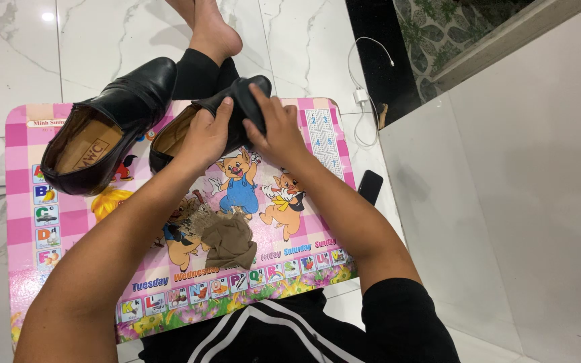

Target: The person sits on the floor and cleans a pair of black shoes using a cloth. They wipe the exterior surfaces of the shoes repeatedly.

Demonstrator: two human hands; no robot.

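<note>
Both hands busy on one black leather dress shoe (189, 128) lying across the far edge of a low pink checkered desk (317, 202) printed with cartoon pigs, letters and weekday names. Left hand (204, 138) clasped over the shoe's upper beside the tan-lined opening, fingers curled round it, steadying. Right hand (276, 131) closed on a dark cloth (247, 101), pressing it against the shoe's toe end, fingertips bent over the fabric. Second black leather shoe (105, 128) resting to the left on the same desk, opening turned up, tan insole showing, toe pointing away and overhanging the far edge; just beside the held shoe, whether touching hard to tell. Crumpled brown rag (226, 238) lying nearer the body, near the desk's middle, apart from both hands. Bare foot (213, 30) stretched out beyond the desk on a white marbled floor (15, 60). White charger with cable (361, 94) on the floor to the right, a black phone (370, 186) lying just off the desk's right edge.
</note>
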